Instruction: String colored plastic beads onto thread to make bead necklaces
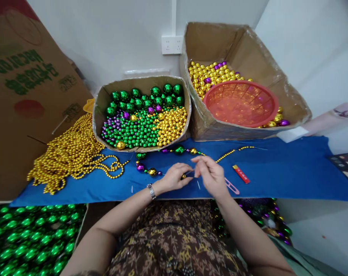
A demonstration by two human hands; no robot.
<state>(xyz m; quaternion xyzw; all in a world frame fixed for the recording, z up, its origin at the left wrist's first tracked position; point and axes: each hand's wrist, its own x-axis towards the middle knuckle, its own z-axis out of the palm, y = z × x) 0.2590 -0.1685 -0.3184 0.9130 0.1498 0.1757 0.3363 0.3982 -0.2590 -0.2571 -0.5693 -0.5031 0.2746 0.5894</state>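
Observation:
Both my hands meet over the blue cloth [265, 172]. My left hand [174, 179], with a watch on its wrist, is closed in a pinch on a bead string; a gold bead [183, 176] shows at its fingers. The fingers of my right hand [210, 175] are pinched close by, on what looks like the thin end of the string. Larger beads in purple, green and gold, including a purple bead [140, 167] and a green bead [179, 150], curve behind my hands. A strand of small gold beads [228, 155] runs off to the right, ending in bare thread.
A low carton [97, 128] holds loose green, gold and purple beads. Behind it stands a taller carton [202, 132] with a red basket [239, 124]. Gold bead chains [67, 149] heap at left. A pink cutter-like tool [232, 186], red packet [241, 174] and phone [346, 165] lie right.

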